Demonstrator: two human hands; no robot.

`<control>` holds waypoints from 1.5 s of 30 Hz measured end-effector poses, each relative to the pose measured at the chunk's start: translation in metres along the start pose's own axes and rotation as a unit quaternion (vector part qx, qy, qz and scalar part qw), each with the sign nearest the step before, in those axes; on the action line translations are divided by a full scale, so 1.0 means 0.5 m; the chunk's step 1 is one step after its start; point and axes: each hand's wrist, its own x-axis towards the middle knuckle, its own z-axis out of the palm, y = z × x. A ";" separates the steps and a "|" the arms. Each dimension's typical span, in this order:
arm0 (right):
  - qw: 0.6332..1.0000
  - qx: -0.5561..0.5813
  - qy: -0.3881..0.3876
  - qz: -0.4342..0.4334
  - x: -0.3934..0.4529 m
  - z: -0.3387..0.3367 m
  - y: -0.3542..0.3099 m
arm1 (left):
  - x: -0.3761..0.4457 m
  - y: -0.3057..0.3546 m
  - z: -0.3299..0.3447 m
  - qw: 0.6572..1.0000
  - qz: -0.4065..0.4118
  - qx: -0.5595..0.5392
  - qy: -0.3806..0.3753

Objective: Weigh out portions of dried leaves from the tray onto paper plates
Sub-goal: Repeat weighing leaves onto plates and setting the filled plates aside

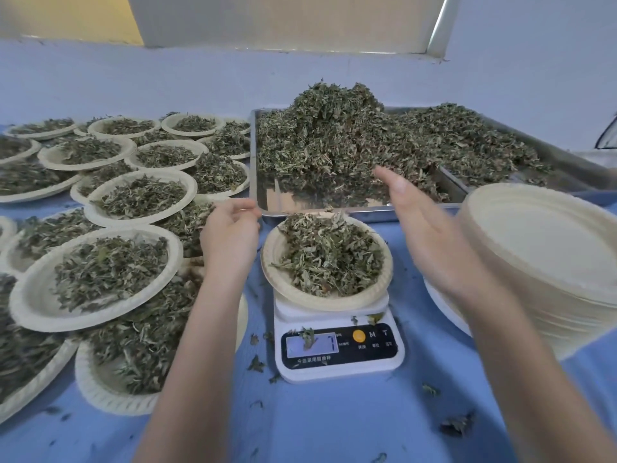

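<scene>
A paper plate heaped with dried leaves sits on a small white digital scale at the centre. Behind it a steel tray holds a big mound of dried leaves. My left hand hovers just left of the plate, fingers loosely curled, holding nothing that I can see. My right hand is raised to the right of the plate, fingers straight, fingertips near the tray's leaf pile.
Several filled paper plates overlap across the left side of the blue table. A tall stack of unused paper plates stands at the right. A second tray of leaves lies far right. Loose leaf bits dot the table.
</scene>
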 end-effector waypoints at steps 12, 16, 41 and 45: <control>0.977 0.183 0.028 0.108 -0.038 0.062 0.112 | -0.011 -0.002 0.018 0.999 -0.001 0.039 -0.023; 0.966 0.213 -0.012 0.145 -0.030 0.081 0.106 | -0.029 -0.009 0.033 0.996 -0.015 0.038 -0.082; 0.958 0.201 -0.201 0.032 0.244 0.353 -0.203 | 0.094 0.074 -0.394 0.980 0.012 0.132 0.148; 0.958 0.218 -0.173 0.066 0.306 0.410 -0.249 | 0.165 0.062 -0.466 0.970 0.005 0.112 0.217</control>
